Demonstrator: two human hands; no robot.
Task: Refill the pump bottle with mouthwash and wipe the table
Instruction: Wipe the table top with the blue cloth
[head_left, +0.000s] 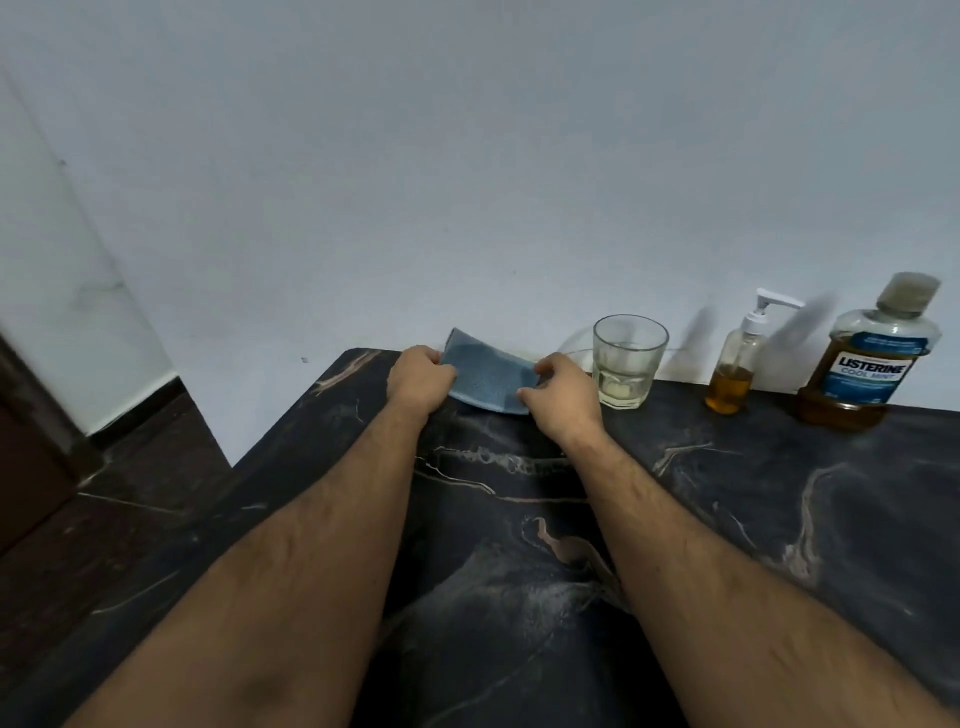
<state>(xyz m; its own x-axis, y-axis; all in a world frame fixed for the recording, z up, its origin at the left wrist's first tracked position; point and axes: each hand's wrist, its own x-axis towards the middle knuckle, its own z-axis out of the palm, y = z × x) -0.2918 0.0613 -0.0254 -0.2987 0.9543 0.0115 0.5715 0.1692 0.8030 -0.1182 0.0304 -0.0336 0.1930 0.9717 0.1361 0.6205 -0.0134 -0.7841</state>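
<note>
A blue cloth (485, 376) is held just above the far edge of the dark marble table (779, 493), close to the wall. My left hand (420, 379) grips its left edge and my right hand (561, 397) pinches its right edge. To the right stands a small clear pump bottle (735, 364) with a white pump head on and amber liquid in its lower part. The large Listerine mouthwash bottle (878, 358) stands at the far right, capped, with amber liquid in its lower part.
A clear drinking glass (627, 361) stands between my right hand and the pump bottle. A pale wall runs right behind the table's far edge. The table's left edge drops to a dark floor, with a dark door frame (31, 441) at the left.
</note>
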